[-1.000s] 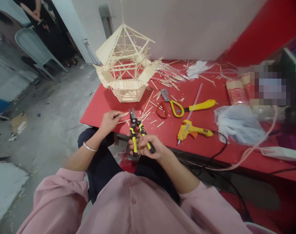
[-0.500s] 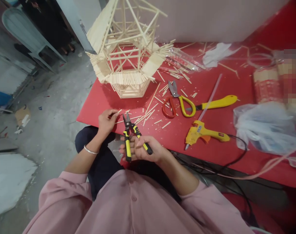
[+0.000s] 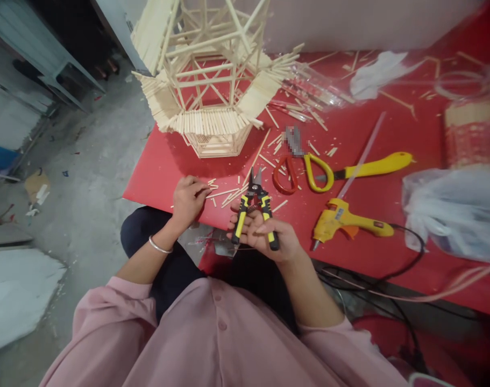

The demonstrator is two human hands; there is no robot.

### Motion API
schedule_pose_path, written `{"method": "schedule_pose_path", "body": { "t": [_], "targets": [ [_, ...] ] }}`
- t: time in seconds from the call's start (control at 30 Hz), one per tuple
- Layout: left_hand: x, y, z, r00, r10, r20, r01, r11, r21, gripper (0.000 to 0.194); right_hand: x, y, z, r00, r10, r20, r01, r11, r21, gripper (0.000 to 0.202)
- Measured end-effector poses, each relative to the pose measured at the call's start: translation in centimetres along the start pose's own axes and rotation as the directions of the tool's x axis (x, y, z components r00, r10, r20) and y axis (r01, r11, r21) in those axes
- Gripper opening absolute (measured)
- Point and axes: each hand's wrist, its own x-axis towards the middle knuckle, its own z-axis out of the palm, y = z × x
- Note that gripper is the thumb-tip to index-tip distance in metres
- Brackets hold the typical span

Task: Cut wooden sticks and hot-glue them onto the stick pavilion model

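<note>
My left hand (image 3: pixel 189 201) is over the table's front edge, thumb and fingertips pinched together near small cut sticks (image 3: pixel 213 185); anything between the fingertips is too small to make out. In my right hand (image 3: pixel 275 234) lie black and yellow cutting pliers (image 3: pixel 241 219), their jaws apart and pointing away from me. Loose sticks (image 3: pixel 228 200) are scattered between my left hand and the pliers. Behind them stands a pale stick-built model (image 3: pixel 212 121) with slatted roofs and an open lattice frame.
On the red table (image 3: pixel 148 172) are scissors (image 3: pixel 319 173), a yellow-handled knife (image 3: pixel 384 165) and a glue gun (image 3: pixel 341 219) with a cable. A plastic bag (image 3: pixel 442 209) lies at the right. White cloth (image 3: pixel 376 75) and stick packets (image 3: pixel 317 88) are at the back.
The view has shifted a little. My left hand has moved right and closer to the small cut sticks. My right hand has carried the pliers right and forward, over the table's edge.
</note>
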Motion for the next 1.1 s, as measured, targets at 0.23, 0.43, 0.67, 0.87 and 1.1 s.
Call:
{"method": "schedule_pose_path", "body": {
  "t": [0.23, 0.43, 0.67, 0.87, 1.1],
  "targets": [
    [0.44, 0.11, 0.05, 0.999, -0.036, 0.025, 0.036, 0.999, 0.001, 0.008, 0.20, 0.55, -0.42, 1.000, 0.001, 0.023, -0.001, 0.999, 0.033, 0.067],
    [0.33, 0.30, 0.06, 1.000, -0.029, -0.005, 0.029, 1.000, 0.012, 0.005, 0.27, 0.56, -0.62, 1.000, -0.002, 0.022, 0.001, 0.997, 0.071, 0.064],
    [0.23, 0.15, 0.03, 1.000, 0.000, -0.012, 0.001, 0.999, 0.039, 0.006, 0.24, 0.58, -0.51, 0.999, -0.006, 0.038, 0.003, 0.997, 0.079, 0.062],
    [0.23, -0.12, 0.07, 1.000, 0.006, 0.002, -0.006, 0.997, 0.073, 0.007, 0.27, 0.58, -0.62, 0.999, -0.010, 0.048, 0.005, 0.993, 0.117, 0.059],
    [0.24, -0.30, 0.11, 1.000, 0.030, -0.005, -0.030, 0.996, 0.087, 0.008, 0.35, 0.70, -0.93, 0.997, -0.014, 0.074, 0.005, 0.993, 0.117, 0.058]
  ]
}}
